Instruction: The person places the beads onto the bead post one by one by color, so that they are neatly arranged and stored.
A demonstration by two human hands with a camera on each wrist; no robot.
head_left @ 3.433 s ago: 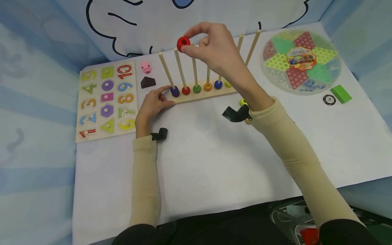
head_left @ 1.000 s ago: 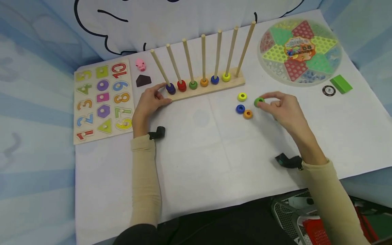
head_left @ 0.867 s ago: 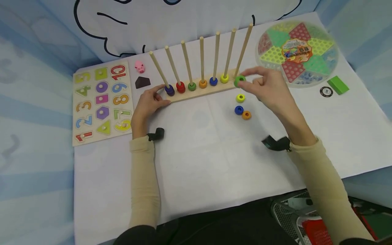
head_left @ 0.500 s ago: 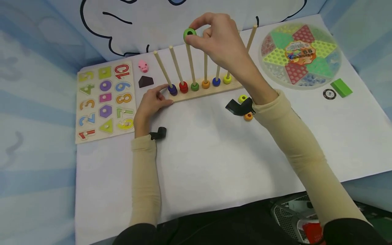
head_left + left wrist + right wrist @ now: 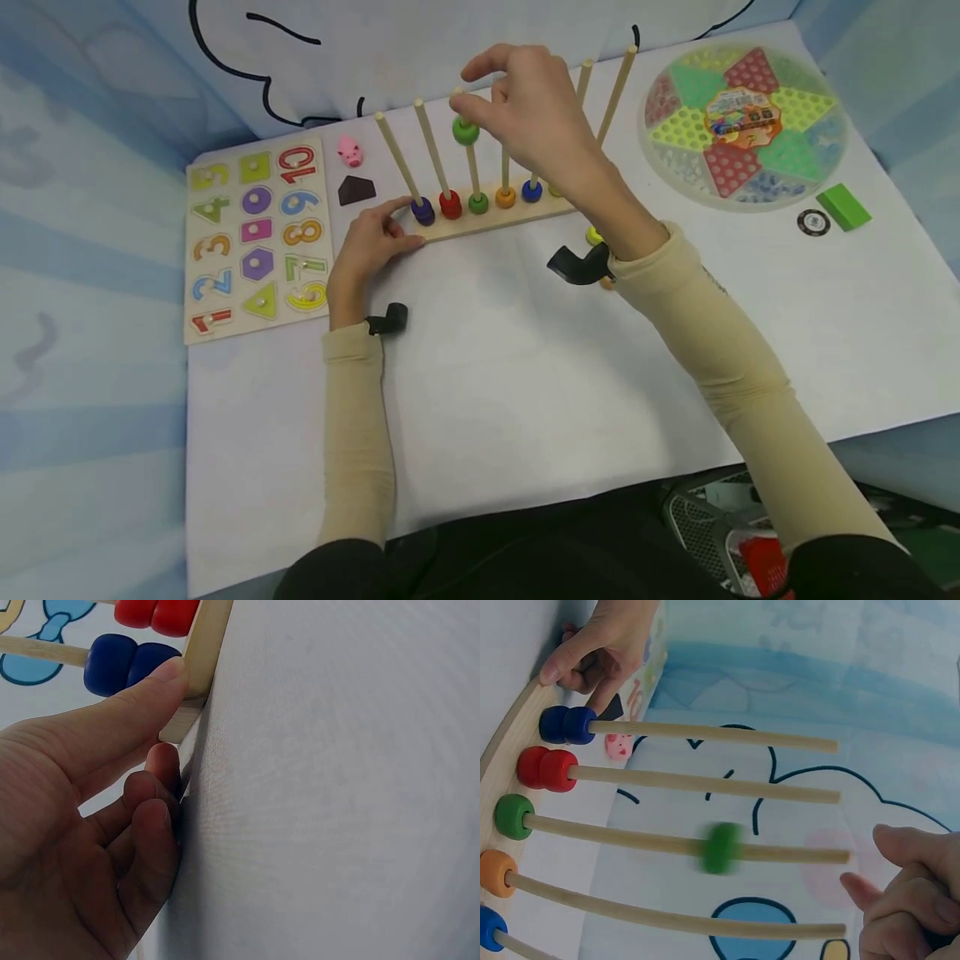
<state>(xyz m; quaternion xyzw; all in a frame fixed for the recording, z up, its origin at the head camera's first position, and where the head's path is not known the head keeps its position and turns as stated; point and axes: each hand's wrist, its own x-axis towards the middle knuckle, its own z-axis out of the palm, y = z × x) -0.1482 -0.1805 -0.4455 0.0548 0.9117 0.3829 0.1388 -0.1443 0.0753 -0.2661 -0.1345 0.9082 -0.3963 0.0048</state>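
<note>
A wooden peg stand (image 5: 491, 221) with a row of upright dowels stands toward the back of the table. My left hand (image 5: 366, 254) grips its left end, the thumb (image 5: 150, 694) pressing beside two dark blue beads (image 5: 112, 664). My right hand (image 5: 534, 108) hovers by the top of the third dowel, thumb and index finger apart, holding nothing. A green bead (image 5: 466, 131), blurred in the right wrist view, is partway down that dowel. Beneath it a second green bead (image 5: 514, 817) sits at the base. Two red beads (image 5: 547, 769) are stacked on the second dowel.
A number puzzle board (image 5: 258, 237) lies left, near a pink pig (image 5: 349, 151) and a dark block (image 5: 356, 190). At right are a round game board (image 5: 742, 125), a green block (image 5: 843, 207) and a black chip (image 5: 813, 222). A loose yellow bead (image 5: 593, 236) lies partly behind the right forearm.
A second red bead has joined the second dowel. My right hand took a green bead from the table, carried it left to the third dowel and let it go. The left hand has stayed put.
</note>
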